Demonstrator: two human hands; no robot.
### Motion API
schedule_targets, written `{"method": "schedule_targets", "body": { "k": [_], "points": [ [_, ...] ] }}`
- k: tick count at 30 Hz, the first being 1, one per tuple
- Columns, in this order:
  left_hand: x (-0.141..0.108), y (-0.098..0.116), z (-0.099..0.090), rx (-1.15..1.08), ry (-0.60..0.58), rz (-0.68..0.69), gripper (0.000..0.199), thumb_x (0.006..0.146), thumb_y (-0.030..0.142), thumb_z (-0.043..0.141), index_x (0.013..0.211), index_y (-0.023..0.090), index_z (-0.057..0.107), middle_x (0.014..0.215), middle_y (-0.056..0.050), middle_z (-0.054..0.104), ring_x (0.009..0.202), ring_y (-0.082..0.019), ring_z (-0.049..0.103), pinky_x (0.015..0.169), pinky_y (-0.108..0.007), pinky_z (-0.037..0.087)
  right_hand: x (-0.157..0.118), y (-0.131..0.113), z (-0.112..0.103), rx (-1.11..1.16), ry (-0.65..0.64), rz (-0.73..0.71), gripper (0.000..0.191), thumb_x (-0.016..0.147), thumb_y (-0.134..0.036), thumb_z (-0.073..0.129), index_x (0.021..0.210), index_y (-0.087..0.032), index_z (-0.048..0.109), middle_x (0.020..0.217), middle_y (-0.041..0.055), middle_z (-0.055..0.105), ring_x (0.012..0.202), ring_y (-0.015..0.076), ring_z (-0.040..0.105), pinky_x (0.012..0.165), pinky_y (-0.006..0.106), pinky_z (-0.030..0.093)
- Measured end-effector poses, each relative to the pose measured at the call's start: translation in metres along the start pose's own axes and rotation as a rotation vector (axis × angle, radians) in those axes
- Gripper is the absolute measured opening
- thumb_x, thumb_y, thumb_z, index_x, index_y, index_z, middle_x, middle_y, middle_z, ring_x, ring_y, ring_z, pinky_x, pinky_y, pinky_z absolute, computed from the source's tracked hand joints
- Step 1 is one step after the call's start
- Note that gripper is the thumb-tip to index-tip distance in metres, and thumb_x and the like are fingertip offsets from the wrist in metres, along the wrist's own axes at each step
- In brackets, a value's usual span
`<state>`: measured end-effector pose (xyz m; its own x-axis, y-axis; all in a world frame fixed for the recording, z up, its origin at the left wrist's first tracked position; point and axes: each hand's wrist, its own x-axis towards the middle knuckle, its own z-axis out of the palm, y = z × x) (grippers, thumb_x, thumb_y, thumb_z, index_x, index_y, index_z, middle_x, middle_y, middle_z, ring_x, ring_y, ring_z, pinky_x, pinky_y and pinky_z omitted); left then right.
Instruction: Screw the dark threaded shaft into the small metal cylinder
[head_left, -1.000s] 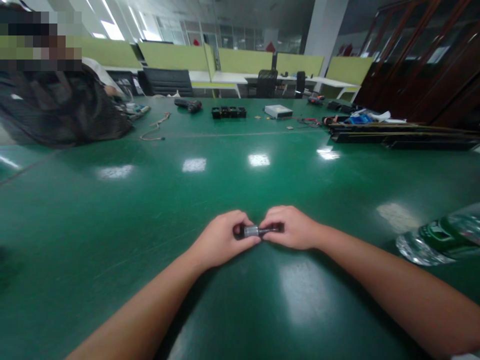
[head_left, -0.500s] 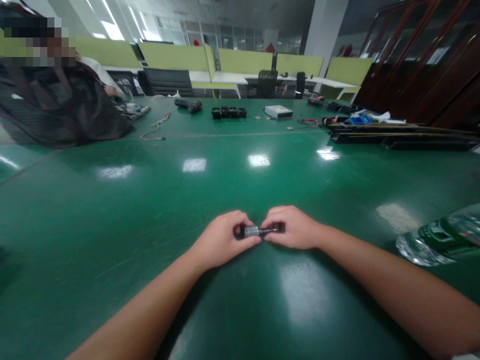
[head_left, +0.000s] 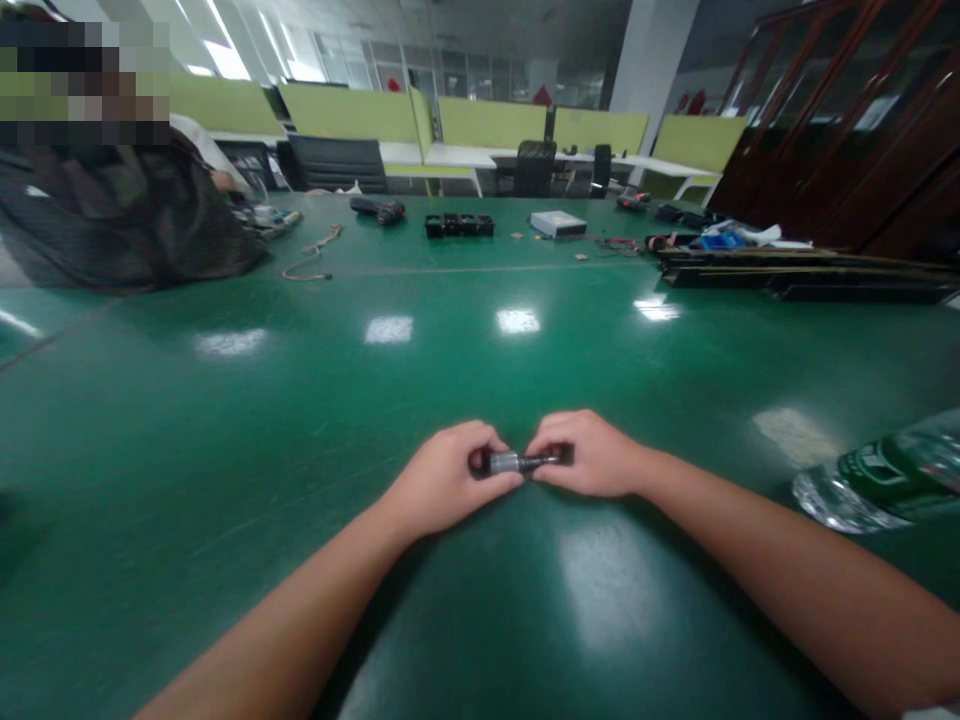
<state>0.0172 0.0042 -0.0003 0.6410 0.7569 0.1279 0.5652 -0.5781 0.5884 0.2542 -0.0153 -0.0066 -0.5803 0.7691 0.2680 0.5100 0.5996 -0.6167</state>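
Cylinder (head_left: 504, 462), slim, with a silver-grey middle band and dark ends, held lengthwise between the bare left hand (head_left: 439, 490) and the bare right hand (head_left: 596, 458), near the middle of a glossy green desk (head_left: 465, 360). The left hand curls its thumb and fingers around the thicker end; the right hand pinches the thinner dark shaft. Whether the cylinder is one piece or two, or touches the desk, cannot be told.

Likely faults, as judged: uneven pull or twist from the two hands could bend the thin shaft or jerk it loose; a slack pinch could drop the cylinder, and its round form would favour rolling on the smooth surface. A sharp outward swing of the right elbow might knock the clear plastic bottle with a green label (head_left: 874, 480), which appears to lie on its side beyond the right forearm (head_left: 765, 560).

Room for moving extends forward to a thin pale seam; beyond it stand a row of black square modules (head_left: 459, 226) and a flat grey-white box (head_left: 558, 222). Long black bars (head_left: 750, 268) bound the far right, a large black mesh bag (head_left: 142, 235) the far left. The desk's near edge is out of view.
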Motion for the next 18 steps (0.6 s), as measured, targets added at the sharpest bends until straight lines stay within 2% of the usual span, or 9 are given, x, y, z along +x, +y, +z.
{"method": "schedule_targets", "body": {
  "k": [18],
  "points": [
    [-0.0001, 0.0018, -0.0011, 0.007, -0.007, -0.019, 0.027, 0.082, 0.045, 0.07, 0.088, 0.019, 0.068, 0.077, -0.001, 0.063, 0.07, -0.017, 0.056, 0.062, -0.027, 0.04, -0.0006, 0.0015, -0.0014, -0.057, 0.003, -0.017, 0.012, 0.08, -0.021, 0.072, 0.092, -0.017, 0.074, 0.082, 0.0038, 0.07, 0.074, 0.0159, 0.062, 0.07, 0.027, 0.046]
  ]
}}
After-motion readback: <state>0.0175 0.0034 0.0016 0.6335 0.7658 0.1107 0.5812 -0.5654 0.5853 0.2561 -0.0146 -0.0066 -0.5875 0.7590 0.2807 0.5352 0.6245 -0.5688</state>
